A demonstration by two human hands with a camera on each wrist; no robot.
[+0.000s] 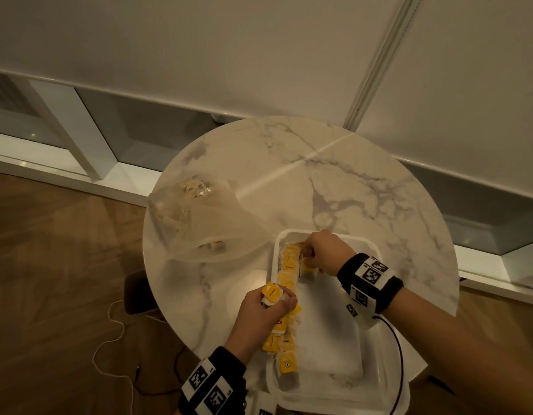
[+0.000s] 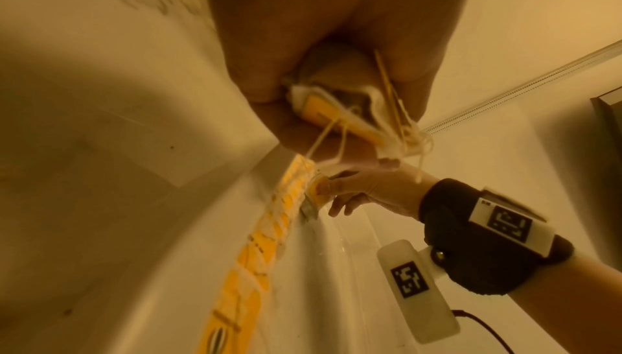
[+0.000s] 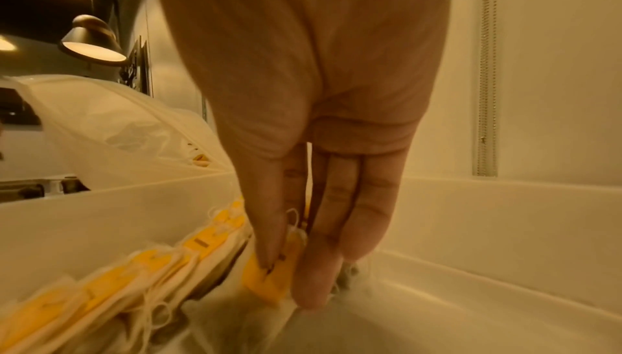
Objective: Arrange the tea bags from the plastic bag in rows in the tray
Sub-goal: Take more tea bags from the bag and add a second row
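A white tray (image 1: 328,324) stands at the near right of the round marble table (image 1: 289,175). A row of yellow-tagged tea bags (image 1: 284,313) runs along its left wall. At the far end of that row my right hand (image 1: 308,259) pinches one tea bag (image 3: 272,274) between thumb and fingers, low against the tray floor. Over the tray's left rim, my left hand (image 1: 274,301) grips a small bunch of tea bags (image 2: 336,117) with strings dangling. The clear plastic bag (image 1: 199,223) lies open at the table's left with a few tea bags inside.
The tray's right part (image 3: 471,306) is bare floor. A white cord (image 1: 109,339) trails over the wooden floor on the left. A dark seat (image 1: 136,295) sits under the table's near-left edge. The wall and its skirting stand just behind the table.
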